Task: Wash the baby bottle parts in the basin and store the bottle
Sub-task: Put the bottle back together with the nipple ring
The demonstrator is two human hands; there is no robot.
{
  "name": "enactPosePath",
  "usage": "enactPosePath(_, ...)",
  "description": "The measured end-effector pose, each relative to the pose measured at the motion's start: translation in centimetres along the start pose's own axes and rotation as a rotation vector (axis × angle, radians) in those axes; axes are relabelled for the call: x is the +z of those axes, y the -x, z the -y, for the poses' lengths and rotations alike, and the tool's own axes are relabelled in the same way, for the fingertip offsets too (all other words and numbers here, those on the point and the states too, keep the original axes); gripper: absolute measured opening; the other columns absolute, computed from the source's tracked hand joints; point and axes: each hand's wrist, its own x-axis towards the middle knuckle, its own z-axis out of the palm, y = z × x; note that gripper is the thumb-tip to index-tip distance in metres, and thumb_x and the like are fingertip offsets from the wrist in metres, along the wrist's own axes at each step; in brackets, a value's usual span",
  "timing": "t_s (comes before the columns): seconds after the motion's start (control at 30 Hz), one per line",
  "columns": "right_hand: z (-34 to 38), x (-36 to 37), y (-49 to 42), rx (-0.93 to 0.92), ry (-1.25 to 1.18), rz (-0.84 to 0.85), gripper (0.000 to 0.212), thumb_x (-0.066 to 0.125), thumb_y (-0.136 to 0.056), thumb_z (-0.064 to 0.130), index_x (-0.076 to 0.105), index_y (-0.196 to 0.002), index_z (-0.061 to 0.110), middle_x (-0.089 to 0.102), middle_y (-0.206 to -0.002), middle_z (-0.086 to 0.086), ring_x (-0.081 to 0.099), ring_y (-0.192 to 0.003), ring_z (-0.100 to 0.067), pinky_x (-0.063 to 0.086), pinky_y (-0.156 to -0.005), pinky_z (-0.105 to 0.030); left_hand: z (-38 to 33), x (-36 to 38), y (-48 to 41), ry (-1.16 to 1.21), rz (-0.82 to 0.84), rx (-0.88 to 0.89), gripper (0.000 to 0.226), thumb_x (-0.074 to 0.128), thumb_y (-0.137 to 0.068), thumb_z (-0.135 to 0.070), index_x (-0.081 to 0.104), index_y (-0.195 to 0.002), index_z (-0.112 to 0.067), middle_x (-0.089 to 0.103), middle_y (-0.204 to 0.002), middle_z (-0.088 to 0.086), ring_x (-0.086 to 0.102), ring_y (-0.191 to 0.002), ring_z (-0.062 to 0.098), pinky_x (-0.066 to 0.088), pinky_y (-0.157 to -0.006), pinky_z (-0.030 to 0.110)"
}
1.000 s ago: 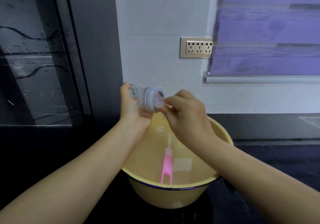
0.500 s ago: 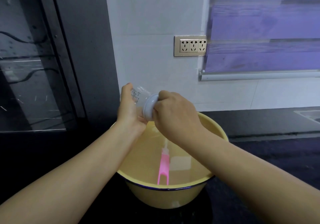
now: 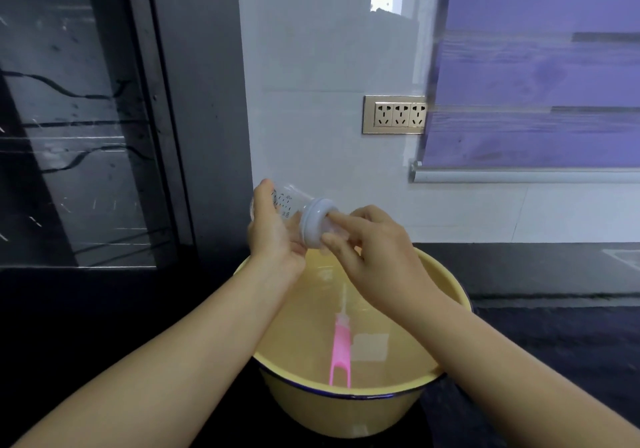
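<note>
Compared with half a second back, the right hand (image 3: 377,250) is pulled off the white collar (image 3: 313,222), which is now left in plain view, and only the clear teat (image 3: 333,227) is pinched between forefinger and thumb. The bottle (image 3: 287,201) is gripped round its body by the left hand (image 3: 273,236), fingers curled, and is held in the air over the far-left rim of the yellow basin (image 3: 460,295), not in the water.

Progress-wise, it's honestly hard to call. The collar and teat are seen sitting on the bottle, so either they're being twisted off for washing or screwed back on after; that can't be settled from this view. The pink brush (image 3: 341,354) is left lying in the water, untouched. Storing is definitely not done yet.

As for orientation, the bottle's long axis is laid nearly level, running left to right. The base is tipped up and to the left, and the teat end is pointed right and slightly down, toward the right hand.
</note>
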Motion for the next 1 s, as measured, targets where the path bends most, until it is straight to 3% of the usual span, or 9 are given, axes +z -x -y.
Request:
enactPosePath(0.07, -0.1, -0.1, -0.1, 0.095, -0.15, -0.062, 0.028, 0.065, -0.087, 0.019, 0.062, -0.114, 0.022, 0.055, -0.089, 0.004, 0.054, -0.074, -0.003, 0.038, -0.071, -0.007, -0.3, 0.0, 0.3, 0.067, -0.032, -0.039, 0.04, 0.06, -0.08, -0.05, 0.058, -0.102, -0.017, 0.06, -0.084, 0.003, 0.064, -0.056, 0.018, 0.052, -0.049, 0.026)
enactPosePath(0.2, -0.4, -0.3, -0.4, 0.309, -0.39, -0.114, 0.017, 0.075, -0.077, 0.023, 0.063, -0.087, 0.031, 0.064, -0.078, 0.017, 0.059, -0.071, 0.003, 0.043, -0.067, -0.006, -0.2, 0.2, 0.5, 0.068, -0.017, -0.048, 0.051, 0.06, -0.079, -0.051, 0.06, -0.116, -0.015, 0.059, -0.09, 0.003, 0.062, -0.065, 0.019, 0.052, -0.05, 0.025)
enactPosePath(0.27, -0.4, -0.6, -0.3, 0.295, -0.423, -0.1, 0.016, 0.075, -0.076, 0.022, 0.068, -0.076, 0.036, 0.066, -0.069, 0.024, 0.06, -0.072, 0.007, 0.042, -0.066, -0.004, -0.2, 0.1, 0.4, 0.074, 0.002, -0.082, 0.044, 0.06, -0.08, -0.05, 0.059, -0.105, -0.014, 0.057, -0.084, 0.003, 0.06, -0.066, 0.019, 0.053, -0.051, 0.025)
enactPosePath(0.43, 0.1, -0.1, -0.7, 0.176, -0.178, -0.064, 0.006, 0.07, -0.08, 0.018, 0.075, -0.077, 0.018, 0.06, -0.07, 0.01, 0.054, -0.072, -0.007, 0.038, -0.065, -0.016, -0.1, 0.2, 0.7, 0.035, 0.101, -0.169, 0.038, 0.058, -0.079, -0.05, 0.054, -0.088, -0.014, 0.053, -0.071, 0.001, 0.057, -0.063, 0.017, 0.051, -0.055, 0.027)
enactPosePath(0.57, -0.1, 0.2, -1.1, 0.201, -0.048, -0.123, 0.004, 0.069, -0.078, 0.019, 0.071, -0.074, 0.019, 0.043, -0.068, 0.01, 0.046, -0.067, -0.009, 0.033, -0.061, -0.024, -0.1, 0.9, 1.3, 0.016, 0.125, -0.129, 0.035, 0.056, -0.081, -0.049, 0.053, -0.078, -0.014, 0.053, -0.062, 0.0, 0.056, -0.055, 0.016, 0.048, -0.052, 0.024)
enactPosePath(0.7, -0.1, 0.0, -0.8, 0.119, -0.057, -0.258, 0.034, 0.077, -0.071, 0.025, 0.043, -0.068, 0.028, 0.042, -0.068, 0.011, 0.042, -0.061, -0.004, 0.034, -0.058, -0.02, -0.2, 0.5, 1.0, 0.027, 0.116, -0.105, 0.034, 0.055, -0.082, -0.047, 0.052, -0.086, -0.014, 0.051, -0.072, 0.001, 0.054, -0.061, 0.016, 0.048, -0.059, 0.027)
enactPosePath(0.77, 0.1, 0.4, -0.5, 0.004, -0.028, -0.259, 0.013, 0.074, -0.074, 0.022, 0.062, -0.077, 0.024, 0.057, -0.074, 0.008, 0.052, -0.061, -0.005, 0.042, -0.06, -0.022, -0.3, 0.3, 1.0, 0.043, 0.124, -0.133, 0.038, 0.053, -0.083, -0.049, 0.053, -0.091, -0.013, 0.052, -0.072, 0.002, 0.055, -0.059, 0.016, 0.048, -0.053, 0.024)
enactPosePath(0.83, 0.0, 0.8, -0.3, -0.035, -0.011, -0.236, 0.01, 0.069, -0.077, 0.021, 0.073, -0.085, 0.021, 0.067, -0.079, 0.004, 0.058, -0.064, -0.01, 0.047, -0.064, -0.025, -0.3, 0.4, 1.1, 0.046, 0.13, -0.144, 0.04, 0.051, -0.084, -0.052, 0.054, -0.087, -0.012, 0.053, -0.068, 0.002, 0.056, -0.055, 0.017, 0.048, -0.049, 0.022)
enactPosePath(1.0, -0.4, 0.0, -0.1, 0.078, -0.117, -0.121, 0.01, 0.068, -0.083, 0.028, 0.076, -0.088, 0.028, 0.055, -0.076, 0.009, 0.053, -0.067, -0.003, 0.039, -0.069, -0.011, -0.5, 0.3, 1.3, 0.056, 0.12, -0.121, 0.04, 0.054, -0.083, -0.053, 0.056, -0.091, -0.014, 0.056, -0.067, 0.001, 0.058, -0.055, 0.016, 0.051, -0.05, 0.023)
